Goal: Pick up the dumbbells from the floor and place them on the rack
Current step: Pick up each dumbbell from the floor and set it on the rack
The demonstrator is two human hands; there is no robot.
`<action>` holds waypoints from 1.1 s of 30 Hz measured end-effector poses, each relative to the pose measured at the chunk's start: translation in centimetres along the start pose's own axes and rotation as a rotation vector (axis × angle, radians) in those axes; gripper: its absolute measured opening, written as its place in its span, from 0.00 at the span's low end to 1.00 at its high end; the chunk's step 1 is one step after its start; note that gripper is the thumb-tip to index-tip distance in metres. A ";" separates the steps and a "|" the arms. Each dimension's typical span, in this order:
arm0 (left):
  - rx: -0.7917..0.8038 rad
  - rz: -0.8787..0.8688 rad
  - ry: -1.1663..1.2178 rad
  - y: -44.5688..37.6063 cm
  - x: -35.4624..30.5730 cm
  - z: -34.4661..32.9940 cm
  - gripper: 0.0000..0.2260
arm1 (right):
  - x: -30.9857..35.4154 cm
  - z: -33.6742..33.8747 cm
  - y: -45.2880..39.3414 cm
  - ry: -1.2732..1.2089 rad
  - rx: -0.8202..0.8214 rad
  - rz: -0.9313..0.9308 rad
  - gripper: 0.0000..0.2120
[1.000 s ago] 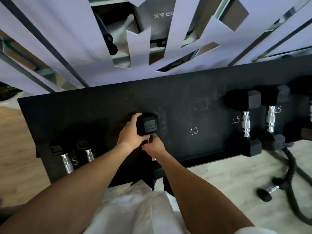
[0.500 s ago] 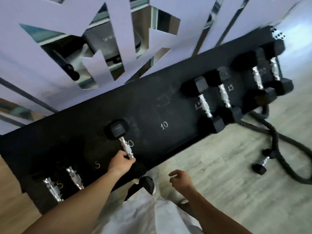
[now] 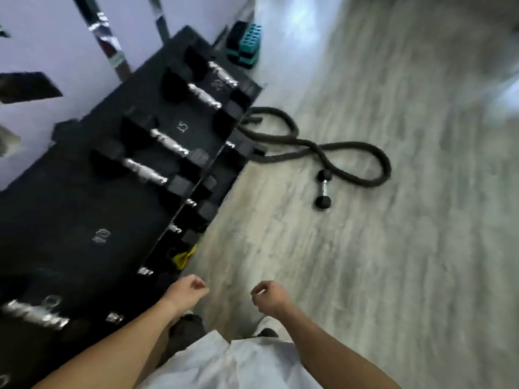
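A small black dumbbell (image 3: 323,189) with a chrome handle lies on the grey floor, far ahead of me and to the right. The black rack (image 3: 70,209) runs along my left. On it, a dumbbell's chrome handle (image 3: 35,315) shows near the "10" mark at the lower left, blurred. My left hand (image 3: 186,290) hangs beside the rack's front edge, fingers loosely curled, holding nothing. A little to its right, over the floor, my right hand (image 3: 268,297) is also loosely curled and empty.
Two dumbbells (image 3: 157,158) sit by the "15" mark, and two more (image 3: 207,88) further along the rack. A thick dark rope (image 3: 334,148) snakes over the floor beside the loose dumbbell. Teal and black blocks (image 3: 244,49) stand past the rack's end. A yellow item (image 3: 184,256) lies on the lower shelf.
My left hand has let go of the dumbbell now resting on the rack, and both hands have dropped back. The view has swung right, towards the floor and the loose dumbbell.
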State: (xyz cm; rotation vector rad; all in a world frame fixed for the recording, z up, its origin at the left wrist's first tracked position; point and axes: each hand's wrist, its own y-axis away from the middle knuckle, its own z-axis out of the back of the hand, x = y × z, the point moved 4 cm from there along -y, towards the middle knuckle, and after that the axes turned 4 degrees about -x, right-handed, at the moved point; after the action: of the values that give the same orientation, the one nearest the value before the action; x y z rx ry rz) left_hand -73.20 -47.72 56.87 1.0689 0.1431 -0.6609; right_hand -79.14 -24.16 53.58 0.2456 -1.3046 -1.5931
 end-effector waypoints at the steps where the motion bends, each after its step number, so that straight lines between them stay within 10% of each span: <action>1: 0.044 -0.060 -0.030 0.0 -2.8 -1.8 0.05 | -0.8 2.1 0.2 -0.019 -0.029 -0.008 0.07; 33: 0.433 -0.323 -0.479 -26.0 -55.1 -14.7 0.04 | 1.0 43.0 -21.4 -0.547 -0.283 -0.286 0.09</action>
State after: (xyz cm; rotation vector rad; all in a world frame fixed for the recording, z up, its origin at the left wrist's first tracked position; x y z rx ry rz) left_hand -129.01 -19.58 52.75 1.2786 -0.2602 -1.2614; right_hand -121.14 -0.83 53.33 -0.2061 -1.4678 -2.1646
